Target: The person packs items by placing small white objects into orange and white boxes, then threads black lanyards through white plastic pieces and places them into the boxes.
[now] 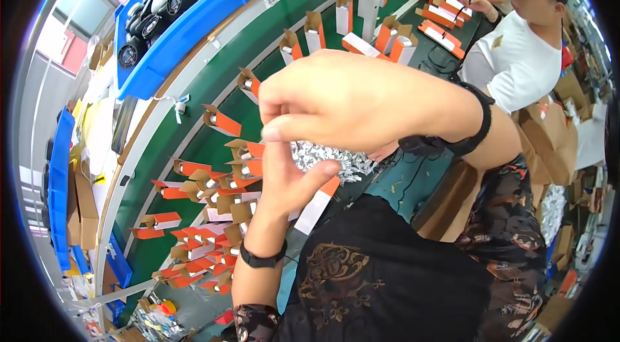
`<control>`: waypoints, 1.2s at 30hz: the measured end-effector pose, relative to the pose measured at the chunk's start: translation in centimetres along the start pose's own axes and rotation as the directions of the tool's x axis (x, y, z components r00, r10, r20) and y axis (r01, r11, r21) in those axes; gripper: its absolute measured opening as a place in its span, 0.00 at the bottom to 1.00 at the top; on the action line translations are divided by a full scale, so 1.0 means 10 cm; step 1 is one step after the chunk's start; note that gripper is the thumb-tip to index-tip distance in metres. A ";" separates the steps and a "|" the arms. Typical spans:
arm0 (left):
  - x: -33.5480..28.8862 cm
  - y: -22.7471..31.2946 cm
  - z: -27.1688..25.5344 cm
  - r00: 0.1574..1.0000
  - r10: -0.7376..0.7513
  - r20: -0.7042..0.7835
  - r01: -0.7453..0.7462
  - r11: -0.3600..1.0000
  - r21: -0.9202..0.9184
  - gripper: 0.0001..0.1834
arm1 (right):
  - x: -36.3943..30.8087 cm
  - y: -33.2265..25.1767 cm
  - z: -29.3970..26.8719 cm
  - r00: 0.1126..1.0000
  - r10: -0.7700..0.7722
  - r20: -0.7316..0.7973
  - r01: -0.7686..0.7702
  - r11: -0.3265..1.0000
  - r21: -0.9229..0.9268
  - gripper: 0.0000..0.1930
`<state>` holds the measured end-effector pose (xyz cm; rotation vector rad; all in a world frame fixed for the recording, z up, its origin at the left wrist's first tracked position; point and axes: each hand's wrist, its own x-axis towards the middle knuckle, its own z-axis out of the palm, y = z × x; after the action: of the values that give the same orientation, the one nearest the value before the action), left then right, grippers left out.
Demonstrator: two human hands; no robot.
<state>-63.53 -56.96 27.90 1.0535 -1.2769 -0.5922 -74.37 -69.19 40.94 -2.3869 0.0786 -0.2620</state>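
My right hand (361,100) reaches across the middle of the view, its fingers curled and the thumb pressed against them. Whatever is in that pinch is too hidden to make out. Just below, my left hand (284,177) is raised with its thumb stretched out to the side; its other fingers go up behind my right hand and are mostly hidden. The two hands touch or overlap at the fingertips. Under them lies a heap of small white and silver pieces (345,164). A narrow white and orange box (316,207) lies beside my left hand.
Several orange and white boxes with raised flaps (219,121) stand on the green belt (213,80). A blue bin (194,22) of black round devices sits on the ledge at far left. At right, a co-worker in white (523,51) handles orange boxes (442,38).
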 end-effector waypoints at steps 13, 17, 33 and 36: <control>-1.01 -0.78 -0.21 0.789 -0.583 0.192 0.588 0.808 0.039 0.28 | 0.27 -0.52 0.14 0.959 -0.185 0.215 0.273 0.809 -0.521 0.08; -1.46 -0.92 -0.45 0.948 -0.305 0.096 0.138 0.122 -0.983 0.15 | -0.12 0.21 0.44 0.981 -0.098 0.168 0.151 0.929 -0.338 0.11; -1.79 -0.34 -0.29 0.426 -0.701 -0.572 0.477 0.711 -0.517 0.11 | -0.26 2.84 3.04 0.890 0.449 -0.081 -0.441 0.801 -0.404 0.13; -1.84 -0.29 -0.33 0.500 -0.703 -0.506 0.566 0.707 -0.424 0.14 | -0.44 3.30 3.31 0.875 0.477 -0.079 -0.458 0.765 -0.453 0.07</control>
<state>-64.30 -41.61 16.81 1.4001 -0.1545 -0.8044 -71.13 -71.02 -5.85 -2.7340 0.7940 0.0586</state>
